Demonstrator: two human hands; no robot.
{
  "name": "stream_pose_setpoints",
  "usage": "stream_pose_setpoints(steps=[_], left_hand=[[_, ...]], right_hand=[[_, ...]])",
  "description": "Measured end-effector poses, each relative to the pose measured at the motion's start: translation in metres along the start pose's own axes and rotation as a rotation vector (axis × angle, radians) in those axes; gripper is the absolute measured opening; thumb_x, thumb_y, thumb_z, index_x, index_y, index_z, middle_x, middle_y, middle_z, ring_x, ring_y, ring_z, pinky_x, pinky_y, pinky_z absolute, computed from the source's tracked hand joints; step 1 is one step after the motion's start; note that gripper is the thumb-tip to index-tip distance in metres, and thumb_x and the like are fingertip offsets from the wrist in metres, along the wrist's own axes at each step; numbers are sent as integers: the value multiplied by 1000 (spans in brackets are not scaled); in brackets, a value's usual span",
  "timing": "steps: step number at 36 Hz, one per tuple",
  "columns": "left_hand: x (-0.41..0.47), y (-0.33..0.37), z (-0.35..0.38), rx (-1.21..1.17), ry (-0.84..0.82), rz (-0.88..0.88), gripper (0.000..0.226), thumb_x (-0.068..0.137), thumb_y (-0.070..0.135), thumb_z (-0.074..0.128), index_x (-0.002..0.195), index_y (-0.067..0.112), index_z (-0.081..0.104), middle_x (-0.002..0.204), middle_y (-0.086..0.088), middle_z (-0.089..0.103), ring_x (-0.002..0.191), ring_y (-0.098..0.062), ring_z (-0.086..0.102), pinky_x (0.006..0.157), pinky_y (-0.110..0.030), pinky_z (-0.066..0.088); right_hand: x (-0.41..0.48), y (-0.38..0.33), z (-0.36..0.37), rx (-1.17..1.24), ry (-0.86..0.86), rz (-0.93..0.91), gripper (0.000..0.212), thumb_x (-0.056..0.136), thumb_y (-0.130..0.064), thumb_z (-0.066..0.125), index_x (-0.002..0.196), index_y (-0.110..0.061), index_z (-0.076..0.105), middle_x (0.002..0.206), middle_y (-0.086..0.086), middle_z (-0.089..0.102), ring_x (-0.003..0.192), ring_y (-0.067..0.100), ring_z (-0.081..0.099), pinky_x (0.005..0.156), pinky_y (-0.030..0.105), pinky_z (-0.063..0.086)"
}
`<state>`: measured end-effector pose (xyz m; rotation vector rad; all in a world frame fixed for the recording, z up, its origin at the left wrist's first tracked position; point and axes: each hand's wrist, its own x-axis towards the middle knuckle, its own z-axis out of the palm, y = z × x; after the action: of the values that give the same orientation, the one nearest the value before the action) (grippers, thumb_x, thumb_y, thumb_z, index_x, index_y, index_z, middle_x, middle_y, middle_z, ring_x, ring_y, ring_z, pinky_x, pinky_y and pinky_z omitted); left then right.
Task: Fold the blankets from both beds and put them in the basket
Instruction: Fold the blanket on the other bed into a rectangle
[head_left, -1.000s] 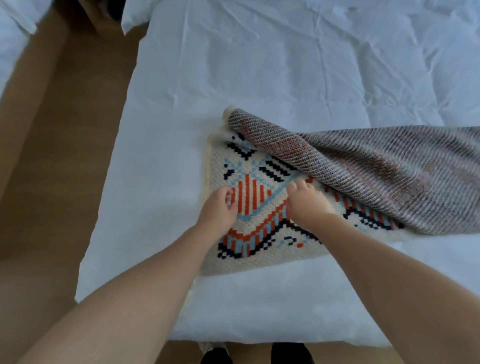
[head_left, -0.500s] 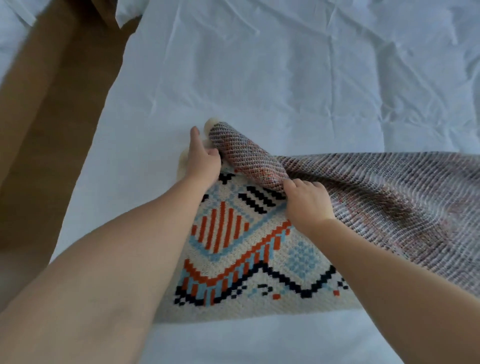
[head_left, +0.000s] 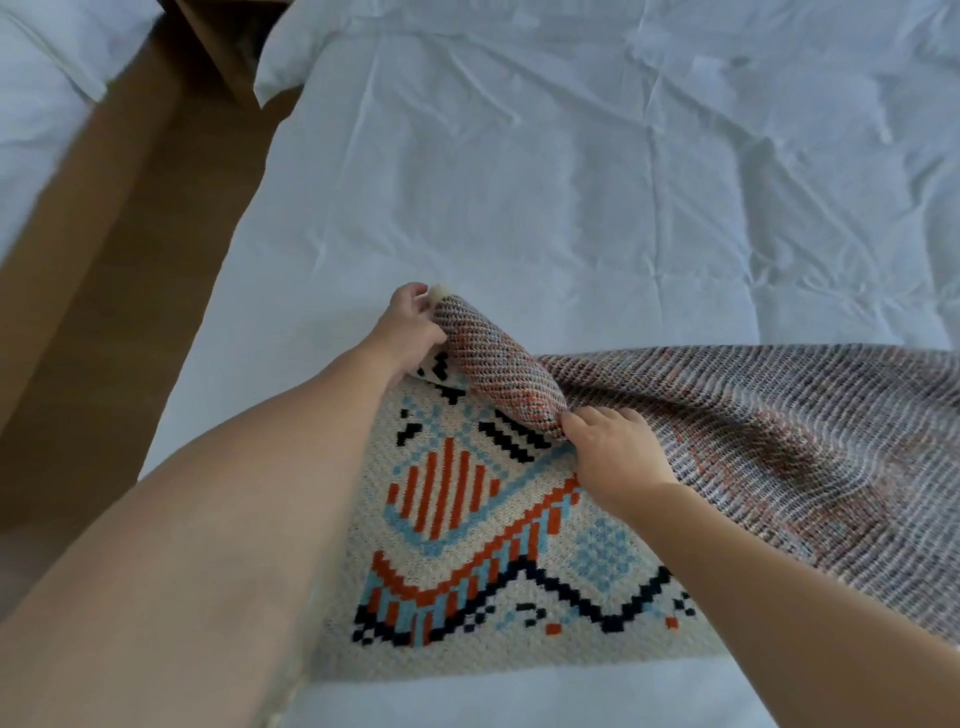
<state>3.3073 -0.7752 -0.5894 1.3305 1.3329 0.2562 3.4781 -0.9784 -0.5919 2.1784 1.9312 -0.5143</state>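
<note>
A knitted blanket (head_left: 483, 530) with orange, blue and black patterns on cream lies on the white bed (head_left: 571, 182), its far part folded over so the grey-brown underside (head_left: 779, 431) faces up. My left hand (head_left: 408, 332) pinches the far left corner of the folded layer. My right hand (head_left: 613, 447) grips the folded edge a little to the right and nearer to me. No basket is in view.
A second white bed (head_left: 41, 93) stands at the far left across a strip of brown floor (head_left: 104, 312). A pillow corner (head_left: 280, 78) and a wooden nightstand (head_left: 218, 36) sit at the head of the beds.
My left hand went from the blanket's patterned face up to the far corner and took hold of it. My right hand closed on the folded edge. The view has come closer.
</note>
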Motion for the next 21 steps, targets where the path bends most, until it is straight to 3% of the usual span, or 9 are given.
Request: stream_pose_setpoints(steps=[3,6,10,12,14,16,18,19,21], left_hand=[[3,-4,1,106,7,1,57,87,5,58,140,12,38,133,-12,52,115,-26,54,100,-41,45],[-1,-11,1,405,106,159,23,91,21,57,109,8,57,104,-13,63,92,-28,60,81,-41,49],[-21,-10,-7,490,284,460,26,88,24,62,79,0,54,75,-19,60,68,-30,55,59,-34,40],[-38,-3,-11,500,288,532,32,90,27,61,77,-1,52,70,-18,55,62,-27,50,55,-32,34],[-52,3,-15,537,246,475,38,93,34,56,74,3,48,64,-10,47,58,-20,44,54,-32,31],[-60,8,-21,584,180,307,40,94,40,52,71,8,49,65,-3,47,59,-17,46,55,-31,35],[-67,14,-26,341,83,57,38,92,43,53,90,6,64,87,-7,65,80,-21,61,74,-33,51],[-71,17,-28,164,51,-46,38,92,42,54,102,7,66,100,-10,68,91,-24,64,85,-34,52],[-81,19,-31,-58,-16,-133,36,94,38,54,112,8,62,109,-10,68,97,-23,65,90,-34,50]], right_hand=[[1,0,0,16,-19,20,45,95,-11,37,139,-21,41,134,-2,53,124,19,48,108,37,31],[3,1,0,21,-40,43,50,94,-10,38,143,-21,36,130,-1,56,120,20,52,108,38,32],[6,-1,-8,37,-43,84,50,91,-10,39,140,-19,36,108,-1,61,100,21,59,100,37,37],[6,-3,-15,35,-40,112,51,90,-11,42,140,-18,35,108,0,62,101,22,60,97,37,38],[5,-6,-22,29,-29,145,52,88,-13,45,139,-18,35,113,2,62,105,24,59,96,38,39],[3,-9,-29,21,-24,181,53,88,-16,50,139,-17,35,118,5,60,108,27,58,94,39,41],[-1,-13,-35,10,-18,209,56,88,-16,51,141,-16,33,124,8,57,110,29,58,94,40,42],[-2,-16,-37,5,-11,221,58,88,-15,49,143,-16,31,127,9,54,111,29,57,94,40,43],[-6,-22,-37,-8,11,233,61,88,-15,48,145,-15,27,132,11,49,113,30,54,93,41,44]])
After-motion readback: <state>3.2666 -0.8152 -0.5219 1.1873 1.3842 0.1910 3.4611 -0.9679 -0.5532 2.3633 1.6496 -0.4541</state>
